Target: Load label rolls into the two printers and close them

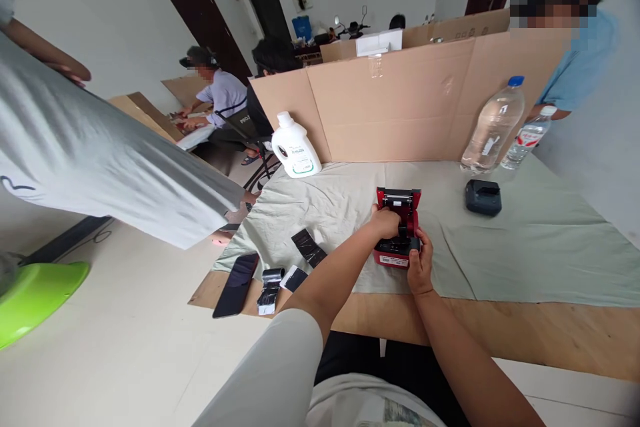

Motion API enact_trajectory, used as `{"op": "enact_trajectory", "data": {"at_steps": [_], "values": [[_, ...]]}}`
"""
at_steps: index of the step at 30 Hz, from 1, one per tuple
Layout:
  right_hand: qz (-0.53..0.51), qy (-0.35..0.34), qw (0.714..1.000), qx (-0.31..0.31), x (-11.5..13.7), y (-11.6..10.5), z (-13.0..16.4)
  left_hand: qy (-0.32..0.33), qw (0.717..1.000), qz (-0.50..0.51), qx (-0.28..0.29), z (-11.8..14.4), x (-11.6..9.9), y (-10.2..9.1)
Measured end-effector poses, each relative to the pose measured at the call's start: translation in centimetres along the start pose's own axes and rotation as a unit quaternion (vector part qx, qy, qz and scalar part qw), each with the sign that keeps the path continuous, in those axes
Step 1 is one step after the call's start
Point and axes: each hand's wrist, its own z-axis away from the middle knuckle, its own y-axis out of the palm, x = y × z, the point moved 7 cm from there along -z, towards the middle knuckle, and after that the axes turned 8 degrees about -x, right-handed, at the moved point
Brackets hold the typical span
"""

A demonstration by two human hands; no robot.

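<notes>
A small red and black label printer (393, 259) sits on the cloth in front of me, its lid (399, 199) tipped up and back. My left hand (387, 223) reaches into its inside from the left, fingers curled; whatever they grip is hidden. Along the printer's right side my right hand (421, 264) is closed, steadying the body. Left of the printer lie a strip of dark film (309, 247), a roll of shiny black ribbon (271, 287) with a white end, and a black-and-white piece (294, 278).
A phone (236, 285) lies at the table's left edge. Behind are a white jug (296, 147), a cardboard screen (390, 113), a large clear bottle (494, 127) and a smaller bottle (528, 138). A black battery-like block (483, 197) lies right. People are nearby on both sides.
</notes>
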Motion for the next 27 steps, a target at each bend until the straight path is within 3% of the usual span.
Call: {"op": "enact_trajectory", "data": {"at_steps": [2, 4, 6, 9, 10, 11, 12, 14, 17, 19, 22, 27], "values": [[0.001, 0.001, 1.000, -0.001, -0.1, -0.1, 0.0, 0.000, 0.996, 0.071, -0.044, 0.3, 0.4, -0.5], [0.000, 0.002, 1.000, -0.002, -0.2, -0.1, 0.0, 0.000, 0.976, 0.202, -0.088, 1.0, 1.3, -0.9], [-0.005, 0.003, 1.000, -0.002, -0.3, -0.2, -0.1, 0.007, 0.921, 0.376, -0.104, 2.1, 2.6, -1.1], [-0.014, 0.007, 1.000, 0.002, -0.3, -0.1, -0.1, 0.016, 0.801, 0.591, -0.095, 5.1, 6.2, -1.7], [-0.014, 0.009, 1.000, 0.002, -0.2, -0.1, -0.1, 0.009, 0.774, 0.626, -0.092, 6.3, 8.1, -2.0], [-0.014, 0.012, 1.000, 0.003, -0.2, -0.1, -0.1, -0.004, 0.765, 0.638, -0.084, 7.7, 10.2, -2.2], [-0.013, 0.015, 1.000, 0.003, -0.2, -0.1, -0.1, -0.024, 0.771, 0.631, -0.078, 9.2, 12.5, -2.5], [-0.012, 0.021, 1.000, 0.000, -0.2, -0.1, -0.1, -0.090, 0.821, 0.559, -0.074, 12.3, 18.0, -2.8], [-0.011, 0.023, 1.000, -0.007, -0.3, -0.1, -0.1, -0.204, 0.922, 0.328, -0.026, 16.7, 25.9, -2.7], [-0.009, 0.020, 1.000, -0.010, -0.3, 0.0, -0.1, -0.268, 0.948, 0.170, 0.030, 19.0, 29.8, -2.1], [-0.003, 0.012, 1.000, -0.015, -0.3, -0.1, -0.2, -0.310, 0.945, 0.083, 0.060, 20.5, 32.4, -0.8], [-0.005, 0.016, 1.000, -0.009, -0.4, -0.1, -0.2, -0.323, 0.945, 0.026, 0.039, 19.8, 32.0, 1.1]]}}
